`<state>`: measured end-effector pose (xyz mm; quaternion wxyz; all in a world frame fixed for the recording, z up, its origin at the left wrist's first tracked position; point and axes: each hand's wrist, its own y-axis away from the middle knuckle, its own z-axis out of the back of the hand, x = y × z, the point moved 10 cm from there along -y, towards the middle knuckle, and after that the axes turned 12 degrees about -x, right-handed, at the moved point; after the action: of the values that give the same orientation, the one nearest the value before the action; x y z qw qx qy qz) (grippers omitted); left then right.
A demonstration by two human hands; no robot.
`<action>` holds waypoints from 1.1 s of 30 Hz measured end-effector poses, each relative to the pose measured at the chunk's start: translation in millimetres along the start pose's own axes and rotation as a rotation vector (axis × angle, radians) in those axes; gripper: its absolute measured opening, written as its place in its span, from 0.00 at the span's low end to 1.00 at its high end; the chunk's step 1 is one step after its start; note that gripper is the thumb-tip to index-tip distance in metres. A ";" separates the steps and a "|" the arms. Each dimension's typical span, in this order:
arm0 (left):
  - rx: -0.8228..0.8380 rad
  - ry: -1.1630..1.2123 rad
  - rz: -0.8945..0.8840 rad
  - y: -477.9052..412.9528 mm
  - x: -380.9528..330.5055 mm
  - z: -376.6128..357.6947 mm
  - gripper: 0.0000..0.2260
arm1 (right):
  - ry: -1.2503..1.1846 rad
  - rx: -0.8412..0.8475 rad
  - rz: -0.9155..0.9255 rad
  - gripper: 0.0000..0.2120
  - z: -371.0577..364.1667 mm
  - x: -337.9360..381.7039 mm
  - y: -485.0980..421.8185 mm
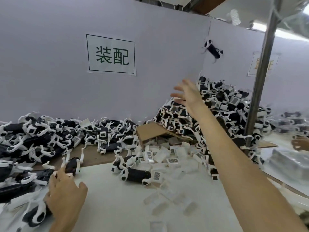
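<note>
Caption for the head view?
Right hand open toward the pile of toy dogs, one toy dog high by the wall, left hand beside another dog.

Light: bright and even, from a bulb point(235, 17) overhead at the far right.
Shadows: faint, soft.
Blur: right edge smeared; right hand point(189, 93) slightly blurred.
Distortion: wide-angle bending at the edges.

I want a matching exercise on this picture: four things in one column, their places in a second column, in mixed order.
1. right hand
2. left hand
3. sign
4. cardboard box

a. tipped, between the low heap and the tall heap
b. on the white wall
c. raised before the tall heap
d. low, beside a black toy dog

Pairs: 1-c, 2-d, 3-b, 4-a
</note>
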<state>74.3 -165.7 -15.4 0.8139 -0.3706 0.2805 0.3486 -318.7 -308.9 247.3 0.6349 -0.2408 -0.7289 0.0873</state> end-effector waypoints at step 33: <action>0.274 0.436 -0.257 41.1 -59.0 -26.8 0.21 | 0.475 0.310 0.107 0.25 -43.1 -202.1 179.7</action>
<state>1.8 -188.5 -5.2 0.8142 -0.3559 0.4443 0.1135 -218.2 -253.8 -1.5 0.8115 -0.1925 -0.5241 0.1724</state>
